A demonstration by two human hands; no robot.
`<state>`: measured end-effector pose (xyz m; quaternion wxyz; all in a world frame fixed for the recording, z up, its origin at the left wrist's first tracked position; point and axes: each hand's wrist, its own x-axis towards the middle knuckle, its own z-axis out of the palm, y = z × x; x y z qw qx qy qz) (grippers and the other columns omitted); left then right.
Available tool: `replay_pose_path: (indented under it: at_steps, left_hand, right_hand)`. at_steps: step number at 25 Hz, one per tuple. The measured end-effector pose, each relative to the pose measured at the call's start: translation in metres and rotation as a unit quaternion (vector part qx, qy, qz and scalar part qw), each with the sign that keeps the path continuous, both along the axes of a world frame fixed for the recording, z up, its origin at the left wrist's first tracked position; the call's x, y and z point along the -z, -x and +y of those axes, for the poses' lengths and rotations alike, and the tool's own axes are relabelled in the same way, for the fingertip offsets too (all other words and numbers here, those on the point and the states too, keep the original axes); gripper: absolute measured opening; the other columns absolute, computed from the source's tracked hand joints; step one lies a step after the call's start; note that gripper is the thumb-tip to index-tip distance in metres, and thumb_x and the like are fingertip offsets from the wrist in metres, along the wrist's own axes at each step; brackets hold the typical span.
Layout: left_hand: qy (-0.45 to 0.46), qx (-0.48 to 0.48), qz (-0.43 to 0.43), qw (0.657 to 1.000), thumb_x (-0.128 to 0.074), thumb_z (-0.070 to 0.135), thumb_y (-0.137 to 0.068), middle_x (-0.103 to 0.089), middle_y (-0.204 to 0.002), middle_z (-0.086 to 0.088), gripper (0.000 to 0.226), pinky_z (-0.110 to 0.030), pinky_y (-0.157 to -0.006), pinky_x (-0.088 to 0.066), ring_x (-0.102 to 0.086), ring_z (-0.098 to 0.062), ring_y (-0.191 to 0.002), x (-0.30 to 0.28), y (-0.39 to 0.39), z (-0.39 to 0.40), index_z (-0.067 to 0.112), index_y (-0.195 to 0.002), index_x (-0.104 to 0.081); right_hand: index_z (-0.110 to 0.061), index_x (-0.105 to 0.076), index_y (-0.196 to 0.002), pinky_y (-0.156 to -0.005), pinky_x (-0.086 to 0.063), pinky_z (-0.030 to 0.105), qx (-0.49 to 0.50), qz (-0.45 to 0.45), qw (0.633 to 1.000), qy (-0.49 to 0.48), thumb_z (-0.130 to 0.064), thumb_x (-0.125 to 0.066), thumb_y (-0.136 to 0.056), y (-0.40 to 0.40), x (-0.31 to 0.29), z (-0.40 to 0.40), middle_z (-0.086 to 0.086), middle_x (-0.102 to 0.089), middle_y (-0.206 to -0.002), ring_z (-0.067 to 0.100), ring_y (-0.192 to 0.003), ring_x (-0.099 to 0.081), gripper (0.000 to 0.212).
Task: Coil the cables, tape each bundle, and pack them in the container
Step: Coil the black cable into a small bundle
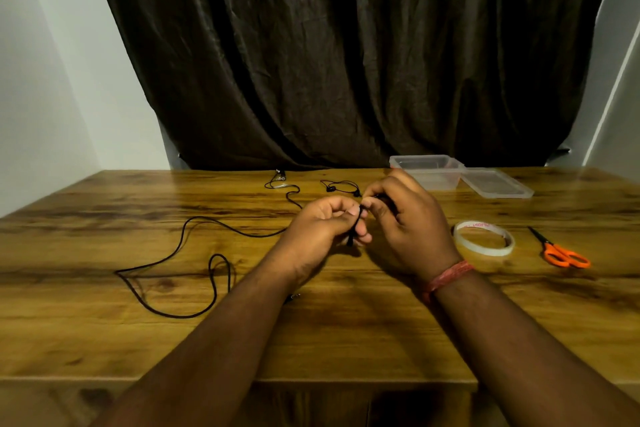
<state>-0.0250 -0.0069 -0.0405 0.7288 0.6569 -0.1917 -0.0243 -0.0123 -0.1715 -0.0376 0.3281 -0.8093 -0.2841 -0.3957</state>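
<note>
A long black cable [180, 246] snakes loosely over the wooden table [104, 340] at the left and runs up into my hands. My left hand [322, 225] pinches a short folded bundle of that cable [354, 231] above the table's middle. My right hand [405, 218] pinches the same cable just to the right, fingers curled round it. A black earphone cable [341, 185] and another thin cable [285, 185] lie further back. The clear plastic container [427, 172] stands at the back right, its lid [495, 184] flat beside it.
A roll of clear tape [484, 238] lies right of my right hand. Orange-handled scissors [559, 251] lie further right. A dark curtain [346, 45] hangs behind the table. The table's front edge [346, 383] is close to me.
</note>
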Motion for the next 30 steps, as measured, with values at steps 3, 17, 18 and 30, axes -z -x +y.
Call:
replay_pose_path:
  at_steps: [3, 17, 18, 30]
  left_hand:
    - [0.072, 0.055, 0.006, 0.996, -0.046, 0.007, -0.1, -0.061, -0.076, -0.008, 0.016, -0.04, -0.078, -0.054, -0.064, -0.02, -0.073, -0.002, 0.002, 0.002, 0.004, -0.095, -0.061]
    - [0.17, -0.116, -0.031, 0.978, -0.048, 0.006, -0.1, -0.075, -0.091, -0.011, 0.015, -0.031, -0.084, -0.059, -0.073, -0.021, -0.094, -0.007, -0.008, 0.001, 0.003, -0.104, -0.063]
    - [0.139, -0.129, -0.025, 0.982, -0.05, 0.008, -0.1, -0.076, -0.093, -0.011, 0.016, -0.032, -0.084, -0.058, -0.072, -0.02, -0.093, -0.004, -0.009, 0.001, 0.004, -0.105, -0.064]
    - [0.005, -0.014, 0.006, 1.0, -0.045, 0.01, -0.102, -0.064, -0.079, -0.009, 0.02, -0.056, -0.091, -0.048, -0.065, -0.021, -0.077, 0.003, -0.002, -0.001, 0.005, -0.097, -0.063]
  right_hand:
    - [-0.017, -0.064, -0.092, -0.069, -0.042, 0.022, -0.026, 0.026, 0.999, -0.035, -0.013, -0.056, -0.097, -0.007, 0.003, 0.002, -0.012, -0.051, -0.088, 0.007, -0.082, -0.051, 0.01]
    - [-0.023, -0.062, -0.089, -0.067, -0.049, 0.037, -0.04, 0.069, 0.987, 0.137, -0.031, -0.053, -0.09, -0.003, 0.012, 0.014, -0.01, -0.058, -0.084, 0.014, -0.079, -0.056, 0.012]
    - [-0.023, -0.063, -0.092, -0.068, -0.049, 0.034, -0.043, 0.061, 0.99, 0.119, -0.029, -0.054, -0.089, -0.002, 0.011, 0.013, -0.009, -0.061, -0.088, 0.014, -0.081, -0.058, 0.011]
    - [-0.02, -0.062, -0.096, -0.069, -0.048, 0.038, 0.016, 0.016, 1.0, -0.007, -0.026, -0.054, -0.096, -0.007, 0.007, 0.003, -0.007, -0.06, -0.091, 0.013, -0.083, -0.056, 0.01]
